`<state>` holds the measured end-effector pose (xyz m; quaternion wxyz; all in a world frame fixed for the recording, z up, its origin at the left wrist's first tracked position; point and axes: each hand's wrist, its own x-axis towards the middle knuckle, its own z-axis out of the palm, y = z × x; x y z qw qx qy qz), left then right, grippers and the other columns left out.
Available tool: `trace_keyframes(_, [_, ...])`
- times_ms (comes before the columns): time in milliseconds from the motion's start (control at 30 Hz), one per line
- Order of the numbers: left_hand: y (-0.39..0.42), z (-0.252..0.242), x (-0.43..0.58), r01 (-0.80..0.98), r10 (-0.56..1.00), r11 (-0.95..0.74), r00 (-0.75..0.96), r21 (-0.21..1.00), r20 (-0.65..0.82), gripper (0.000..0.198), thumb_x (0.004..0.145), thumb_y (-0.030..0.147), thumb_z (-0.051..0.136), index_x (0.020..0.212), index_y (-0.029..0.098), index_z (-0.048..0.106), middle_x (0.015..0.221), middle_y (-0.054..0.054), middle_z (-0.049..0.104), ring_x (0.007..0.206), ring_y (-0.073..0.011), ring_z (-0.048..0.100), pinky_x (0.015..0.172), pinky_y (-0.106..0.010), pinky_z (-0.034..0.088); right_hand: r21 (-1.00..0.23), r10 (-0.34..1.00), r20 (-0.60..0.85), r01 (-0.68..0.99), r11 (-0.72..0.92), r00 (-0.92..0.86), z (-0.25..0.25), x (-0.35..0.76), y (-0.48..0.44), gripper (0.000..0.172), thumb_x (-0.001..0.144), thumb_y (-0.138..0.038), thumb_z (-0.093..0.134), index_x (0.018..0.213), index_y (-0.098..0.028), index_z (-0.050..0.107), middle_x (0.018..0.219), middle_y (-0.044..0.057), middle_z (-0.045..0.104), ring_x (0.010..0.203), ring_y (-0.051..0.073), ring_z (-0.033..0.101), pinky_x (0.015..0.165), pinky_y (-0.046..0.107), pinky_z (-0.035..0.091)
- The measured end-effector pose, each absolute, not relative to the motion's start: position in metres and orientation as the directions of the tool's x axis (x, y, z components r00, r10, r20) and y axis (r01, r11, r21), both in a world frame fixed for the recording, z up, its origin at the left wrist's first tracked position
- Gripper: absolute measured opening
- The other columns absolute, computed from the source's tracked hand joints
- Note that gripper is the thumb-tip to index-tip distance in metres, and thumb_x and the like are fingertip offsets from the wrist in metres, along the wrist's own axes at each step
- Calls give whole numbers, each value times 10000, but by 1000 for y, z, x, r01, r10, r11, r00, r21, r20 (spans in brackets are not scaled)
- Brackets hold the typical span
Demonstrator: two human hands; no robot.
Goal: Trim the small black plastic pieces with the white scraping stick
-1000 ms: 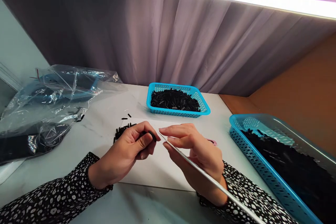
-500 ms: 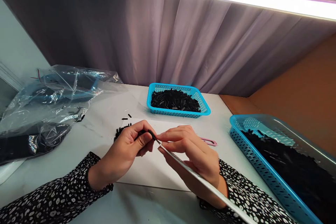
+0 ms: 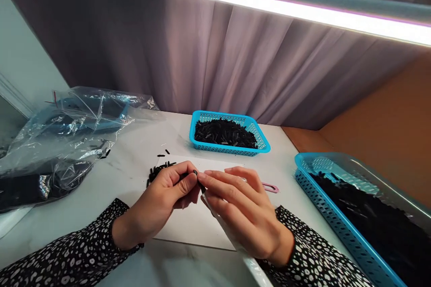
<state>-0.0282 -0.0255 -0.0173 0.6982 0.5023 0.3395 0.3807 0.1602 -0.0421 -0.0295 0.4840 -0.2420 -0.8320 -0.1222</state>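
Observation:
My left hand point(image 3: 161, 204) is curled, pinching a small black tube piece point(image 3: 195, 173) between thumb and forefinger. My right hand point(image 3: 240, 213) is closed around a thin silvery rod point(image 3: 235, 244) that runs back toward my right forearm; its tip meets the black piece at the fingertips. Both hands hover over a white sheet point(image 3: 198, 224) on the table. A small heap of loose black pieces point(image 3: 156, 171) lies just beyond my left hand.
A blue basket point(image 3: 229, 133) of black pieces stands at the back centre. A larger blue basket point(image 3: 353, 219) full of them sits at the right. Crumpled clear plastic bags point(image 3: 60, 139) lie on the left. A pink clip point(image 3: 271, 187) rests right of my hands.
My hands have come together: the rod's tip now touches the black piece in my left fingers. The rod points lower and my right fingers cover more of it. The view has tilted slightly.

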Motion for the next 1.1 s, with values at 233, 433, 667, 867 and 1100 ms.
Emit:
trace_keyframes(233, [-24, -12, -25, -205, 854, 272, 502, 940, -138, 400, 850, 520, 744, 760, 168, 578, 602, 63, 491, 532, -74, 306, 511, -241, 222, -40, 299, 882, 573, 819, -365, -31, 156, -44, 271, 944, -39, 558, 742, -206, 627, 1050, 63, 819, 977, 157, 750, 895, 359, 517])
trace_keyframes(433, [-22, -14, -28, -205, 875, 224, 473, 953, -104, 367, 833, 487, 778, 808, 174, 587, 617, 59, 524, 551, -77, 352, 529, -234, 251, -118, 351, 876, 558, 821, -332, -28, 154, -43, 229, 895, -9, 578, 961, -214, 658, 980, 37, 827, 840, 169, 767, 834, 365, 525])
trace_keyframes(667, [-22, -18, -28, -188, 885, 149, 463, 971, -46, 377, 827, 524, 767, 830, 181, 610, 617, 50, 535, 539, -89, 365, 518, -249, 263, -290, 475, 848, 544, 787, -235, -28, 158, -46, 392, 906, -21, 577, 1203, -274, 611, 986, 19, 819, 800, 215, 761, 765, 408, 556])
trace_keyframes(867, [-20, -18, -30, -104, 910, 53, 414, 993, -6, 389, 825, 551, 754, 837, 183, 629, 613, 49, 538, 554, -95, 364, 527, -249, 270, -335, 417, 904, 448, 829, -95, -35, 162, -40, 215, 909, -47, 618, 982, -249, 623, 1083, 73, 793, 854, 219, 746, 722, 403, 557])
trace_keyframes(1100, [-23, -16, -29, -16, 944, -103, 315, 995, 103, 302, 867, 471, 736, 802, 197, 626, 677, 32, 571, 633, -119, 460, 590, -250, 356, -547, 610, 783, 329, 770, -124, -32, 158, -51, 180, 887, -42, 657, 920, -216, 627, 982, 66, 772, 847, 205, 730, 721, 384, 597])
